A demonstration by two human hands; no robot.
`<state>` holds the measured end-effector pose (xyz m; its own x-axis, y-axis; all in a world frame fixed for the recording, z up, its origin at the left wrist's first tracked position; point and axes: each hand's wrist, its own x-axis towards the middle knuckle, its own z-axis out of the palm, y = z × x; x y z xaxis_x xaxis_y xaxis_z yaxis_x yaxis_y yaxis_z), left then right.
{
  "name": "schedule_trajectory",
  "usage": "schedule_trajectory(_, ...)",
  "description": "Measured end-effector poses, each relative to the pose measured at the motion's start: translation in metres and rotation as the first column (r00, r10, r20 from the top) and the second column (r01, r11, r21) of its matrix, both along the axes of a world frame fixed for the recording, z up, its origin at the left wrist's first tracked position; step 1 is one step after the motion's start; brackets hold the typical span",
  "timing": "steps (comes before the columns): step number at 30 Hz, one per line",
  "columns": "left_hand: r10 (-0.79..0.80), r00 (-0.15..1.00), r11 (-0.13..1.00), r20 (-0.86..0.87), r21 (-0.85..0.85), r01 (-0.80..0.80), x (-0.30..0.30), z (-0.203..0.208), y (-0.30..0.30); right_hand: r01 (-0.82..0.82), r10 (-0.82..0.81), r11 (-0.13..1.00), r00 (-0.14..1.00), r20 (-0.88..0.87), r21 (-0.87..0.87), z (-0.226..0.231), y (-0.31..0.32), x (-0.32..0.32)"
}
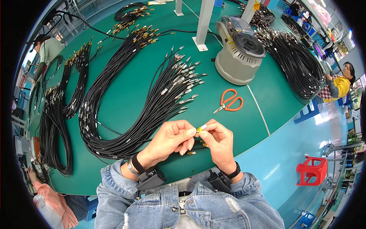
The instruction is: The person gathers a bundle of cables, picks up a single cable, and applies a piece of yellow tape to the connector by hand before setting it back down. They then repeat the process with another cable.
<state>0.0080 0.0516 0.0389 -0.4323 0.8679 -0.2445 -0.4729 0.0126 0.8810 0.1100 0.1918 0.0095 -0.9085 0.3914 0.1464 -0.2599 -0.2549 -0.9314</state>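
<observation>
Above the table's near edge, my left hand and my right hand meet, fingertips pinched together on a cable end. Yellow and white parts of that end show between the fingers; the rest of it is hidden. Just under my hands lie more cable ends with yellow and white bits, partly covered by my fingers. A big U-shaped bundle of black cables curves along the left of my hands, its silvery, white-tagged tips fanned out beyond them. Orange-handled scissors rest slightly open past my right hand.
A grey round tape dispenser stands on the green table beside a metal post. Further black cable bundles lie at left and far right. A red stool is on the floor at right. Other people sit around the table.
</observation>
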Motion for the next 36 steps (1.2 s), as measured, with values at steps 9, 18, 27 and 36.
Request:
schedule_trajectory(9, -0.066, 0.998, 0.997, -0.001, -0.027, 0.066, -0.001, 0.005, 0.002, -0.066, 0.073, 0.990, 0.996, 0.057, -0.122, 0.008, 0.003, -0.004)
schedule_trajectory(18, -0.140, 0.987, 0.990, 0.084, 0.025, 0.138, -0.006, 0.000, 0.000, -0.086, 0.086, 0.996, 0.996, -0.027, -0.010, -0.002, 0.008, -0.005)
schedule_trajectory(27, -0.172, 0.975, 0.985, 0.142, 0.031, 0.169, -0.012, -0.002, 0.000, -0.040, 0.057, 0.984, 0.994, 0.095, -0.174, 0.005, 0.007, -0.005)
schedule_trajectory(36, -0.065, 0.993, 0.996, -0.095, -0.070, 0.059, 0.000, 0.001, 0.007, -0.066, 0.066, 0.998, 0.996, -0.053, 0.002, -0.003, 0.012, -0.006)
